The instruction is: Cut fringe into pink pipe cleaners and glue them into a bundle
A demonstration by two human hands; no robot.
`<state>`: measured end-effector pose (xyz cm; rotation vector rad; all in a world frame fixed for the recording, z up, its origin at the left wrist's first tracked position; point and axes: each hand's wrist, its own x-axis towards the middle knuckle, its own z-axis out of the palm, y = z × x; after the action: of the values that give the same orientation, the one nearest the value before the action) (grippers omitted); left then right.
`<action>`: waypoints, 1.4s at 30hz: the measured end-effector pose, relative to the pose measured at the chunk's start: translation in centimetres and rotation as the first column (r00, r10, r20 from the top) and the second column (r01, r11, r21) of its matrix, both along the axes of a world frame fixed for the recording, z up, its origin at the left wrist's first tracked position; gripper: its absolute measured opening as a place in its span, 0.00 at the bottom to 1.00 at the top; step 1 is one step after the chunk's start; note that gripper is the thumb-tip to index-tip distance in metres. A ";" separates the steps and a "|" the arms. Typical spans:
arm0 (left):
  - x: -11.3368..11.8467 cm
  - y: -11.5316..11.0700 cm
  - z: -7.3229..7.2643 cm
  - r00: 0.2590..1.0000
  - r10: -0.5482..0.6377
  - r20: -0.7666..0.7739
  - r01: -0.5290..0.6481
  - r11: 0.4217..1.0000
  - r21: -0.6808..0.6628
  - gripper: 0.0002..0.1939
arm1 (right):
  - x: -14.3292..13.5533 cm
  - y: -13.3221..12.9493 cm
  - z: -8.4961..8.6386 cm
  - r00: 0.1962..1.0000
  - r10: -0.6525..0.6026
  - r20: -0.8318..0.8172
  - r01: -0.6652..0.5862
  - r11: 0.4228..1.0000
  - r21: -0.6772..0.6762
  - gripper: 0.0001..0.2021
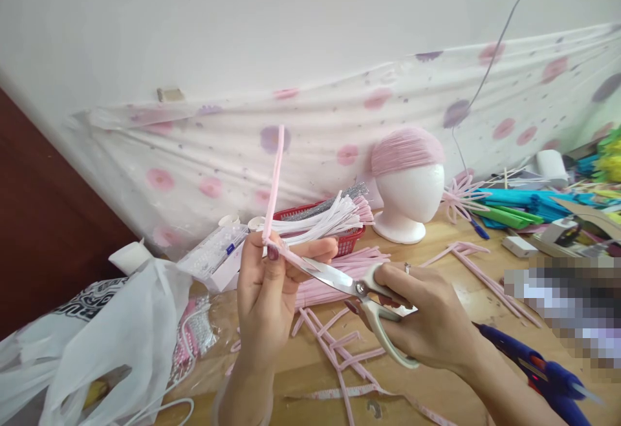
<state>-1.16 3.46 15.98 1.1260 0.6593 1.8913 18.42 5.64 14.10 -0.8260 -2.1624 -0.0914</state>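
Observation:
My left hand (pixel 269 284) pinches a bent pink pipe cleaner (pixel 274 183); one length points straight up and a short part runs toward the scissors. In my right hand (pixel 431 313) are white-handled scissors (pixel 334 276), fingers through the loops. Their blades lie close to the pipe cleaner near my left fingertips; whether they touch it I cannot tell. Below my hands, joined pink pipe cleaner pieces (pixel 334 351) lie on the wooden table (pixel 301 406). Behind them is a pile of straight pink pipe cleaners (pixel 317 290).
A red basket (pixel 350 244) holds white, pink and silver pipe cleaners. Beside it stands a white foam head (pixel 410 196) with a pink top. A blue glue gun (pixel 538 368) lies at right, a tape measure (pixel 339 392) in front, and a white plastic bag (pixel 111 335) at left.

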 end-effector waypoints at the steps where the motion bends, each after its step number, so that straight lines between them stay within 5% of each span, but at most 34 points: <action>1: 0.0 0.0 0.0 1.000 -0.001 -0.002 0.001 1.000 0.001 0.04 | 0.0 0.0 -0.1 1.000 0.002 0.000 -0.002 1.000 0.006 0.14; 15: 0.3 0.1 0.3 1.000 -0.001 0.003 0.001 1.000 0.002 0.04 | -0.2 0.3 -0.2 1.000 -0.026 0.009 0.025 0.995 0.093 0.14; 24: 0.5 0.5 0.2 0.999 0.021 0.040 -0.020 1.000 -0.023 0.08 | -0.1 0.9 -0.4 0.998 0.024 -0.065 -0.022 1.000 0.022 0.17; 31: 1.1 0.1 0.6 0.989 0.148 0.030 -0.147 0.988 -0.037 0.07 | 0.4 0.9 0.5 0.998 -0.039 -0.048 0.038 0.999 -0.010 0.16; 42: 1.7 0.1 0.3 0.975 0.221 0.019 -0.219 0.973 -0.072 0.08 | -0.7 1.2 -1.0 0.989 -0.143 -0.027 0.145 0.972 0.184 0.12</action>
<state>0.59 3.53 16.23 1.0163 0.8580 2.0483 17.70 6.85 13.13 -0.8705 -2.0429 -0.3555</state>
